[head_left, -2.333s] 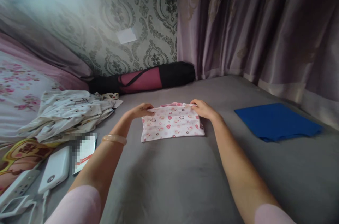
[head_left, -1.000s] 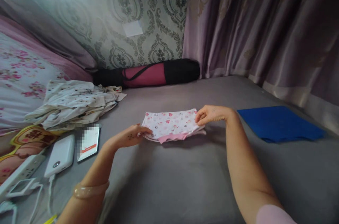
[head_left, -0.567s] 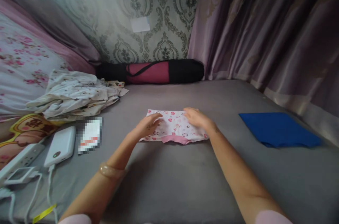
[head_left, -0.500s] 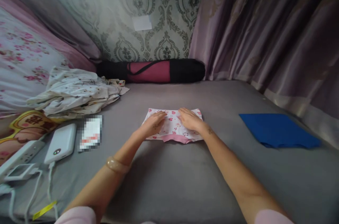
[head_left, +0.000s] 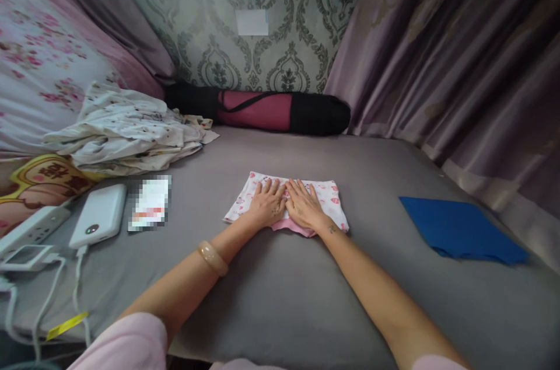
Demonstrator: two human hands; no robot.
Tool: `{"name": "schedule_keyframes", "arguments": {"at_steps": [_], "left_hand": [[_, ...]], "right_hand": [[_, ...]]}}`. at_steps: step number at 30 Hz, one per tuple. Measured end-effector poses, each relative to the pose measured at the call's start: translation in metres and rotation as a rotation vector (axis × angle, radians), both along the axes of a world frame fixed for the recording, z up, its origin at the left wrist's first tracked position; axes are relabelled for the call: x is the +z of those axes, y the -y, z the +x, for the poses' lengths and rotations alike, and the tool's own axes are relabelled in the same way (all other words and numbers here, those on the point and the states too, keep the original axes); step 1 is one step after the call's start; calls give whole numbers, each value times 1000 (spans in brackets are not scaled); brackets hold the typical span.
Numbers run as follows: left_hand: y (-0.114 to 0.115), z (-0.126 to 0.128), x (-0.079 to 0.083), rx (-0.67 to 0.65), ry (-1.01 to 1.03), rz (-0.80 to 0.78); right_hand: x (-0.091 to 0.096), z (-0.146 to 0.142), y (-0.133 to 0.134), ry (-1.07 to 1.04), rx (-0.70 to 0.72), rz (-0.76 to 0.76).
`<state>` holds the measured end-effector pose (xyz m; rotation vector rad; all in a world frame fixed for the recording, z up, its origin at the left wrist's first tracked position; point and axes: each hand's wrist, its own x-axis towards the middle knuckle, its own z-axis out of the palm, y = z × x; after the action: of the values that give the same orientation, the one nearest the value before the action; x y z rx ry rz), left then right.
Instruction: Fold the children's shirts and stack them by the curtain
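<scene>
Blue cloth [head_left: 464, 231] lies well apart from the printed garment [head_left: 329, 201].

Dim, soft light leaves the right curtain [head_left: 441, 60] dark, the grey sheet [head_left: 271, 294] faintly shadowed, the edges stretched.

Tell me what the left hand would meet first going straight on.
Likely the right hand: the left hand points obliquely towards it on the printed cloth, and the two lie close; any gap is hard to judge.

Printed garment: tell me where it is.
In the head view, the printed garment lies near the middle, on the grey sheet, under the left hand and right hand, left of the blue cloth.
</scene>
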<state>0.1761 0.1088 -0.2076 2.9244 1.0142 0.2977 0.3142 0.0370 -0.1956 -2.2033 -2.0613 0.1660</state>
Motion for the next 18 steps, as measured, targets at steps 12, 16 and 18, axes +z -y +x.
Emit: {"name": "schedule_keyframes", "arguments": {"at_steps": [12, 16, 18], "left_hand": [[-17, -9, 7, -11, 39, -63], [-23, -17, 7, 34, 23, -43], [-26, -21, 4, 64, 28, -53]], "right_hand": [[2, 16, 0, -24, -65, 7], [9, 37, 15, 59, -121, 17], [8, 47, 23, 101, -155, 43]]}}
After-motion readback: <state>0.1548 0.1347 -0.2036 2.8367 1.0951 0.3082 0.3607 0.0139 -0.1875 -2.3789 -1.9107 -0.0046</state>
